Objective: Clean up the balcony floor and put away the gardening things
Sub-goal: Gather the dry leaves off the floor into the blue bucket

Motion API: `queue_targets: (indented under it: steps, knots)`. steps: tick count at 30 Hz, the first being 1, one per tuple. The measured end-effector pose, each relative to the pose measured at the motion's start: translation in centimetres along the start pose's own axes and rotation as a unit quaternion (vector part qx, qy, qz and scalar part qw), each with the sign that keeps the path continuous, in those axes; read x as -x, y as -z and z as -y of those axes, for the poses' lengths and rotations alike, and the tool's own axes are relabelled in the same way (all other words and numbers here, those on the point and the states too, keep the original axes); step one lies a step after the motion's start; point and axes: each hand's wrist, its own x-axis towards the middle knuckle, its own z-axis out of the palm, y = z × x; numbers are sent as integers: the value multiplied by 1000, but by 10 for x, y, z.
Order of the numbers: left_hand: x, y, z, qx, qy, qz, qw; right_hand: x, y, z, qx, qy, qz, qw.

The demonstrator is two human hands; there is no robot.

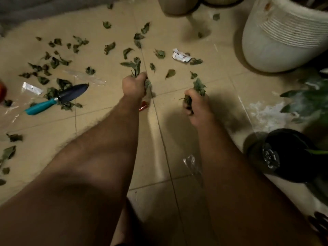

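Two bare forearms out over the tiled floor [106,153]. Left hand [133,85] and right hand [198,108] each curled tight round a bunch of wilted leaves [135,65] — stems sticking out past the knuckles. Dozens more strewn ahead and leftward, too many to count. One trowel [58,99], teal handle, well left of the grip. One crumpled paper [181,56] — print unreadable. One white planter [284,39], one black pot [287,155].
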Motion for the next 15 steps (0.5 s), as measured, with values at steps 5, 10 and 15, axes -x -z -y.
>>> queue_targets:
  steps: [5,10,15]
  knots:
    - [63,17,-9,104,116,57,986,81,-16,3,-75,-64,-31,995]
    - [128,74,-63,200,185,128,953,171,-39,41,-76,-100,-9,992]
    - [215,154,-172,199,197,155,947,263,-92,143,-14,-125,0,992]
